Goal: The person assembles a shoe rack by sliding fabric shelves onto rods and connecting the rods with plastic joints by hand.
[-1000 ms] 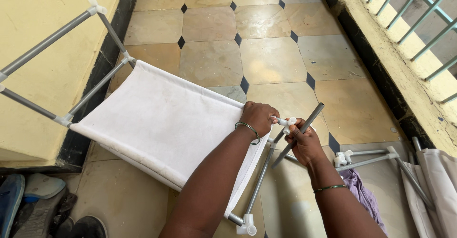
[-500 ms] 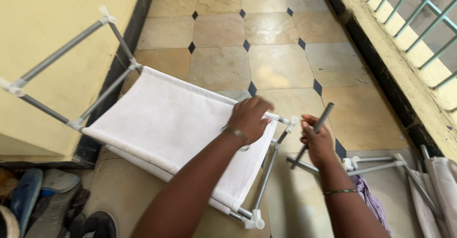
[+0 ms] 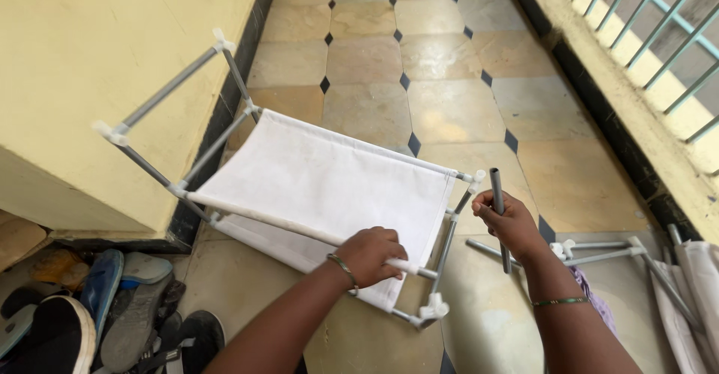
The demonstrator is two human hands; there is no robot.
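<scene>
Nearly upright, the grey tube [image 3: 499, 217] stands in the right hand [image 3: 511, 221].

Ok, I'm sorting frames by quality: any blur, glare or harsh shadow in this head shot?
Head view: sharp throughout, with left hand, right hand and grey tube crisp; soft daylight, only faint shadows under the white fabric shelf; mild sheen on the floor tiles; wide-angle bending at the edges.

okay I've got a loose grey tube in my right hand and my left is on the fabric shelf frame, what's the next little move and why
Probably tip the short grey metal tube in your right hand toward the white plastic corner connector beside it. That connector's upward socket looks open, and your left hand already steadies the front rail of the white fabric shelf.
</scene>
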